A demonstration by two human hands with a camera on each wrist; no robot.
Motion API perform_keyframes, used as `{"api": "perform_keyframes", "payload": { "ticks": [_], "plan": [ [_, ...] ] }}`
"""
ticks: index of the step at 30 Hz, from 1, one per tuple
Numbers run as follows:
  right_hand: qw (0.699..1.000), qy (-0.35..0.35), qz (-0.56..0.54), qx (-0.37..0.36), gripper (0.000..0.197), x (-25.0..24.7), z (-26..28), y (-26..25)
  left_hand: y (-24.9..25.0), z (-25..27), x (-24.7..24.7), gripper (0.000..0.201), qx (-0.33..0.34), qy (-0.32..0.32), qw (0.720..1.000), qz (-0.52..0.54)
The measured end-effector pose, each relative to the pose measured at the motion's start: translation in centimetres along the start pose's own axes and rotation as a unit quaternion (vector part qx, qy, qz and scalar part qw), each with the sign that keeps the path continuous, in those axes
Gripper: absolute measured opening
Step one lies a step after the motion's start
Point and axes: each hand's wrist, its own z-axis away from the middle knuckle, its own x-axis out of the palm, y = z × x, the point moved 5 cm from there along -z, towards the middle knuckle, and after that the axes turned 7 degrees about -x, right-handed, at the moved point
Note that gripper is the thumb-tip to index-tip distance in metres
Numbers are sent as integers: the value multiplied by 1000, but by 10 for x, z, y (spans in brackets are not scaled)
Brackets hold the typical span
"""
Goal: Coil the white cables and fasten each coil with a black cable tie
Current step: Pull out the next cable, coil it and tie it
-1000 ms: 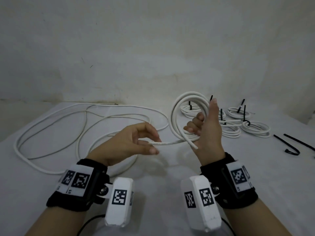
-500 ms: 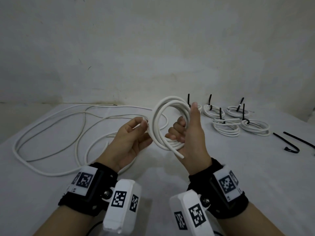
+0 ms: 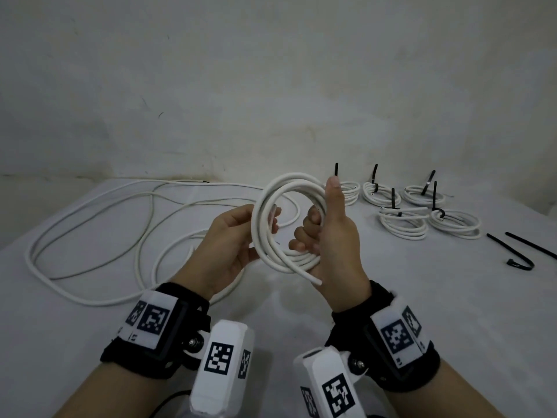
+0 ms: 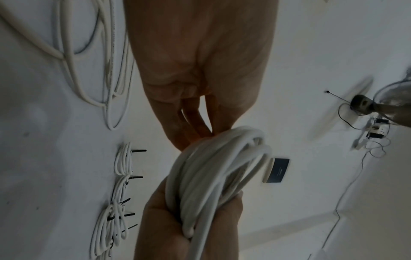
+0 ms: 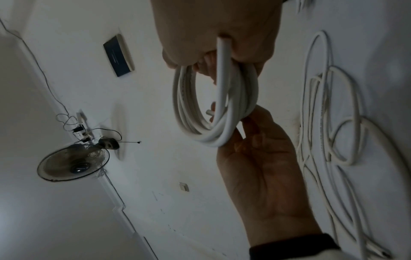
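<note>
Coiling step, nearly wrapped up — the white coil (image 3: pixel 289 224) is held upright above the table (image 3: pixel 452 312), between both hands. Right hand (image 3: pixel 334 236) has fingers curled through the loops, thumb straight up; cut end pokes out below. Left hand (image 3: pixel 232 239) pinches the coil's left side. Five tied coils (image 3: pixel 404 218) lie behind right; loose white cables (image 3: pixel 90 236) left. Next likely needs one hand freed for a black cable tie (image 3: pixel 512 251) — coil may spring open.

White coil (image 4: pixel 213 176) between both hands (image 4: pixel 195 70)
</note>
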Motion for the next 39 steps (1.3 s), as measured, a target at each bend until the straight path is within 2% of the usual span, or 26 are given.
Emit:
{"api": "perform_keyframes", "payload": {
  "ticks": [7,11,15,17,19,23,27,31,36,39],
  "plan": [
    [999,29,23,-29,54,-4,-1,-4,11,4,0,20,77,48,995,-36],
    [996,59,34,-65,54,-9,-4,-9,13,5,5,19,79,22,996,-17],
    [994,79,9,-75,52,-13,-8,-10,14,8,12,29,100,18,995,-19],
    [995,79,2,-60,53,-12,-8,-5,14,8,12,41,115,25,993,-18],
    [997,72,-9,-32,53,-10,-8,2,15,9,12,44,119,22,993,-7],
    [997,64,-48,4,54,-9,-8,9,16,9,13,45,109,4,994,8],
    [993,69,-92,-10,53,-8,-8,12,15,7,15,48,79,-15,997,22],
    [991,81,-107,-20,54,-12,-10,16,7,8,21,46,42,-23,999,-24],
    [991,74,-108,-28,52,-11,-12,22,4,4,15,25,55,34,997,-50],
    [997,21,-63,-37,51,-6,-11,27,1,1,8,29,56,75,993,-73]
  ]
}}
